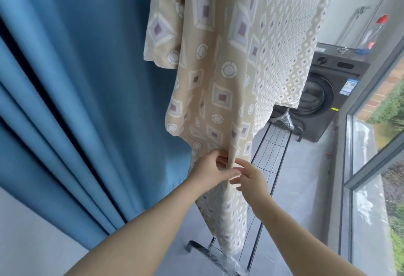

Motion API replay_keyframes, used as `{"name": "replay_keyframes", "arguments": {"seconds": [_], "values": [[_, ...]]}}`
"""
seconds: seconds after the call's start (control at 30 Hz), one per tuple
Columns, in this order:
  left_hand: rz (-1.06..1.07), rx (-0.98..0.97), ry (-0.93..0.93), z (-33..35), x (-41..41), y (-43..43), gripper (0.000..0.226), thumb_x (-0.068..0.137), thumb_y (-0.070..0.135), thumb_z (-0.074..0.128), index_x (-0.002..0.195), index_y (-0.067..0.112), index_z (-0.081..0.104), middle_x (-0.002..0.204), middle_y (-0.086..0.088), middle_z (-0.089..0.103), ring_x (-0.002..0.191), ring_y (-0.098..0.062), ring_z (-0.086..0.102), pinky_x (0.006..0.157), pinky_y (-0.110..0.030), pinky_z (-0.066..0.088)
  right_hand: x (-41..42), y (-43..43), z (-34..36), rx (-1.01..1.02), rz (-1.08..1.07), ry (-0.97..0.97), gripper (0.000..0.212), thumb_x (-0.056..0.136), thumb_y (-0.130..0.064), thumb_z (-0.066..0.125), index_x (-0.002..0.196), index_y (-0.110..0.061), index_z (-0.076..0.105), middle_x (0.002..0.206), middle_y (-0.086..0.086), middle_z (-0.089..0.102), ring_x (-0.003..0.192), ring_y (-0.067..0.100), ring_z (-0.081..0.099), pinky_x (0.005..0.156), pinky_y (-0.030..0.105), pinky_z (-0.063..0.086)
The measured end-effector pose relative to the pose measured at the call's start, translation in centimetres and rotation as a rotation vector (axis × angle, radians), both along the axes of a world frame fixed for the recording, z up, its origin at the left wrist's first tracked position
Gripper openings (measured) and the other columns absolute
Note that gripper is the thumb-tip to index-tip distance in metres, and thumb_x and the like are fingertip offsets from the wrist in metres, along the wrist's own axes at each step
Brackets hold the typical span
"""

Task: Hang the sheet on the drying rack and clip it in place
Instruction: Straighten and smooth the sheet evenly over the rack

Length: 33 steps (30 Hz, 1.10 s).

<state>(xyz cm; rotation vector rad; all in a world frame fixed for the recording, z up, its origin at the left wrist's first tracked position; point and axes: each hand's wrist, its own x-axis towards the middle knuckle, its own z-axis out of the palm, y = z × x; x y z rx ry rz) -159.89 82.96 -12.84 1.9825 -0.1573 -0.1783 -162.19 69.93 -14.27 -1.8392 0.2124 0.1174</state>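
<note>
A beige sheet [227, 74] patterned with white and purple diamonds and circles hangs down over the drying rack from above the frame. The rack's lower wire shelf [272, 144] and chrome foot [209, 251] show below it. My left hand [211, 169] pinches a vertical fold of the sheet low down, thumb and fingers curled on the cloth. My right hand [251, 179] is right beside it, fingers loosely bent and touching the same fold. No clip is visible in either hand.
A blue curtain [72, 101] hangs close on the left. A dark washing machine [323, 92] stands behind the rack, with small items on top. A glass window wall [371, 144] runs along the right. Grey tile floor [301, 188] lies between rack and window.
</note>
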Motion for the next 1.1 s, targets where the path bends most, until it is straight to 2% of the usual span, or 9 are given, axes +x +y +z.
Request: {"name": "replay_keyframes", "arguments": {"seconds": [0.13,0.3,0.37,0.47,0.63,0.77,0.83,1.0,1.1], "values": [[0.295,0.220,-0.167,0.0,0.3,1.1,0.016,0.088,0.029,0.058,0.080,0.016,0.055,0.069,0.006,0.056,0.071,-0.020,0.053,0.062,-0.029,0.039,-0.3,0.2,0.4,0.019,-0.006,0.018,0.053,0.084,0.011,0.026,0.110,-0.024,0.056,0.095,-0.001,0.063,0.070,0.013,0.058,0.063,0.020,0.043],[0.853,0.079,-0.281,-0.5,0.7,4.6,0.010,0.092,0.016,0.049,0.093,0.008,0.055,0.086,-0.009,0.062,0.076,-0.027,0.050,0.062,-0.029,0.031,-0.5,-0.3,0.5,0.021,-0.073,0.012,0.043,0.085,0.007,0.030,0.108,-0.020,0.056,0.086,-0.002,0.061,0.066,0.014,0.056,0.066,0.026,0.043],[0.786,0.002,-0.193,-0.2,1.1,4.8,0.010,0.091,0.016,0.050,0.099,0.011,0.053,0.087,-0.004,0.061,0.078,-0.026,0.053,0.065,-0.030,0.038,-0.7,-0.5,0.5,0.012,-0.087,0.007,0.038,0.087,0.004,0.034,0.107,-0.020,0.055,0.085,-0.003,0.062,0.066,0.014,0.057,0.069,0.029,0.044],[0.468,0.062,0.036,-0.5,1.7,4.3,0.008,0.089,0.015,0.054,0.097,0.016,0.052,0.080,-0.001,0.064,0.077,-0.027,0.065,0.071,-0.036,0.055,-1.1,-0.6,0.4,0.005,-0.086,0.012,0.030,0.089,0.000,0.039,0.107,-0.020,0.055,0.084,-0.001,0.062,0.066,0.013,0.058,0.069,0.028,0.045],[0.766,0.024,-0.064,-0.6,2.6,5.3,0.012,0.093,0.017,0.050,0.100,0.010,0.057,0.098,-0.011,0.068,0.091,-0.031,0.061,0.076,-0.035,0.049,-1.5,-0.7,0.2,-0.005,-0.079,0.043,0.027,0.090,-0.003,0.043,0.108,-0.020,0.054,0.089,0.003,0.062,0.066,0.013,0.059,0.065,0.025,0.044],[0.495,0.036,0.113,-0.8,2.7,4.6,0.028,0.093,0.024,0.051,0.120,0.014,0.051,0.100,-0.005,0.059,0.081,-0.022,0.054,0.070,-0.030,0.043,-1.7,-1.4,-0.1,-0.026,-0.103,0.065,0.026,0.091,-0.004,0.044,0.107,-0.022,0.054,0.086,0.000,0.063,0.067,0.012,0.058,0.062,0.026,0.045],[0.406,-0.035,0.149,-1.3,2.6,3.9,0.046,0.087,0.024,0.062,0.127,0.015,0.042,0.109,0.000,0.053,0.092,-0.019,0.053,0.076,-0.029,0.041,-1.8,-1.4,-0.2,-0.027,-0.102,0.070,0.026,0.090,-0.004,0.045,0.107,-0.021,0.054,0.085,0.001,0.062,0.066,0.012,0.058,0.062,0.026,0.045],[0.539,-0.193,0.022,-2.5,1.5,1.8,0.097,0.064,0.020,0.082,0.142,0.020,0.025,0.138,-0.007,0.040,0.118,-0.023,0.053,0.098,-0.040,0.046,-1.8,-1.2,-0.5,-0.005,-0.114,0.092,0.027,0.090,-0.005,0.047,0.111,-0.018,0.055,0.088,0.003,0.062,0.063,0.011,0.058,0.059,0.026,0.044],[0.535,-0.250,-0.106,-2.5,0.7,-0.1,0.099,0.061,0.021,0.084,0.141,0.019,0.026,0.139,-0.004,0.035,0.119,-0.020,0.050,0.101,-0.039,0.044,-1.7,-1.1,-0.5,-0.020,-0.145,0.069,0.034,0.090,-0.007,0.045,0.121,-0.019,0.052,0.097,-0.002,0.059,0.068,0.013,0.057,0.057,0.025,0.044]]}}
